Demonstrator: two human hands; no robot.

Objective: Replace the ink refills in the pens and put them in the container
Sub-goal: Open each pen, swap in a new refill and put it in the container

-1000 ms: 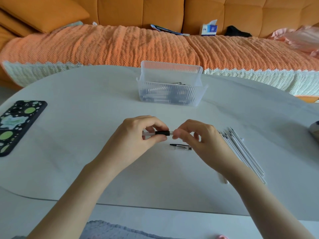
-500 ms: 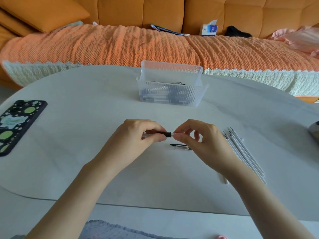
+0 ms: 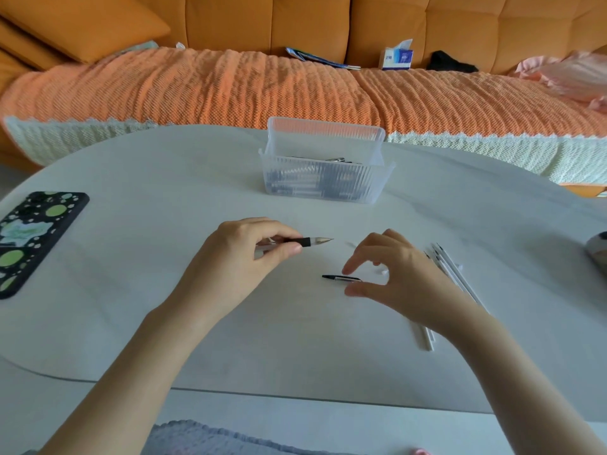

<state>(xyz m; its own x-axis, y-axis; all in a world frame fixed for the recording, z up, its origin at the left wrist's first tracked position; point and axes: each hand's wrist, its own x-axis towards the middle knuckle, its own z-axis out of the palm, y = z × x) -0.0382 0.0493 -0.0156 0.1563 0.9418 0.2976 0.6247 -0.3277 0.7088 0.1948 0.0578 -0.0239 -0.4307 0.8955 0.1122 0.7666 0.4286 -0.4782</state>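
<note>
My left hand [image 3: 243, 257] grips a pen [image 3: 303, 242] with a black grip and clear tip that points right. My right hand [image 3: 394, 274] hovers just right of it with thumb and fingers apart, holding nothing. Between its fingertips, on the table, lies a small pen cap [image 3: 341, 278] with a black clip. A bundle of white refills [image 3: 456, 280] lies under and behind my right hand, partly hidden. The clear ribbed container [image 3: 323, 185] stands beyond my hands, with several pens inside.
A phone in a dotted black case [image 3: 33, 238] lies at the table's left edge. A dark grey object [image 3: 599, 254] shows at the right edge. Behind the white table [image 3: 164, 192] runs an orange sofa with a tissue box [image 3: 397, 57].
My right hand let go of the pen tip and dropped down towards the cap on the table. My left hand still holds the pen, its tip now uncovered.
</note>
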